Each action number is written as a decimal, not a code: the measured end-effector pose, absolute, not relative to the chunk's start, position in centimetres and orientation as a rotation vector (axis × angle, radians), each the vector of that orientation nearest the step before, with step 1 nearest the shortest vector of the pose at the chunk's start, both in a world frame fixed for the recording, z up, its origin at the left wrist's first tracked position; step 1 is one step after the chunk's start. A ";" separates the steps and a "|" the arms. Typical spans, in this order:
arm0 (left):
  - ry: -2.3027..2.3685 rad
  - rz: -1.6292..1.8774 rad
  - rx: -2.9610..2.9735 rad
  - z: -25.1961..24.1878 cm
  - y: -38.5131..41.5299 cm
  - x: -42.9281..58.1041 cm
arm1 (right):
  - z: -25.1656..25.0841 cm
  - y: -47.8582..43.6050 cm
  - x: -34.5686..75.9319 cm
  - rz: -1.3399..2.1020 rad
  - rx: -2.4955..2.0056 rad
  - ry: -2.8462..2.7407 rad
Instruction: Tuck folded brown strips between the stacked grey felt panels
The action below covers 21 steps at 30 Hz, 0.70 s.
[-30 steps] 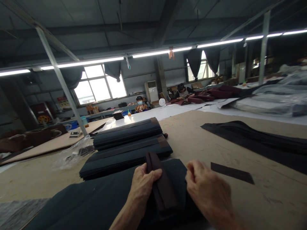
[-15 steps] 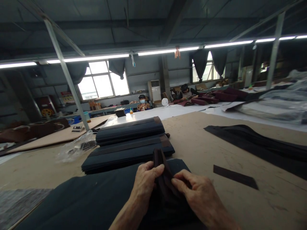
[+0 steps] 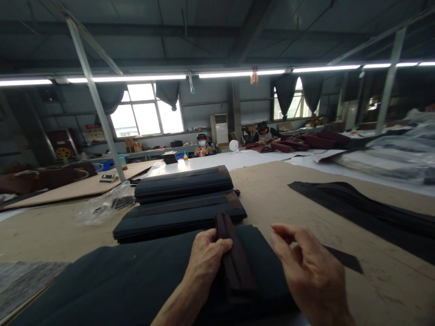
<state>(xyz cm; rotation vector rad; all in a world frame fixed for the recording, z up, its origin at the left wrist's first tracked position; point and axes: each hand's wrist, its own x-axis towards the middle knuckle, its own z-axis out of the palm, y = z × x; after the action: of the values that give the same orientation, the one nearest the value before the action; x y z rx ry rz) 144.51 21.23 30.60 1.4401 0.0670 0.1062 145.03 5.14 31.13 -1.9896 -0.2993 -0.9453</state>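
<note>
My left hand [image 3: 205, 260] is closed round the top of a bundle of dark brown fabric strips [image 3: 236, 267], thumb across its upper end. The bundle lies lengthwise on a large sheet of dark cloth [image 3: 129, 280] in front of me. My right hand [image 3: 311, 276] hovers to the right of the bundle, off it, with fingers loosely curled and apart and nothing in them. Beyond my hands sit two stacks of folded dark fabric pieces [image 3: 180, 203], one behind the other.
A single dark strip [image 3: 343, 259] lies on the brown table [image 3: 272, 181] right of my right hand. Long black cloth [image 3: 367, 208] stretches at far right. A crumpled clear plastic bag [image 3: 105, 206] lies at left. Two people [image 3: 202, 146] sit at far tables.
My right hand had come onto the strip bundle half a second ago; now it has lifted off to the right. The left hand keeps its hold and the bundle lies flatter.
</note>
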 end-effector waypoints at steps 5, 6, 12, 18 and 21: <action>0.072 0.124 1.467 30.4 21.5 144.5 | 30.4 6.4 144.5 -0.431 -2.211 -0.533; 0.074 0.128 1.468 30.4 21.6 144.5 | 30.3 6.6 144.5 -0.319 -2.239 -0.492; 0.075 0.126 1.457 30.5 21.5 144.5 | 30.1 6.6 145.0 -0.282 -2.264 -0.440; 0.072 0.112 1.456 30.4 21.3 144.5 | 30.5 5.5 145.1 -0.990 -2.202 -0.242; 0.071 0.111 1.462 30.4 21.3 144.6 | 30.3 5.7 144.8 -1.097 -2.117 -0.552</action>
<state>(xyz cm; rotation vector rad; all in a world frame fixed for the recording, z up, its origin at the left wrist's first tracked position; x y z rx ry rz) 144.57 21.35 30.42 1.4622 0.0713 0.1115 144.79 5.75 30.28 -2.1166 -0.5516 -1.0965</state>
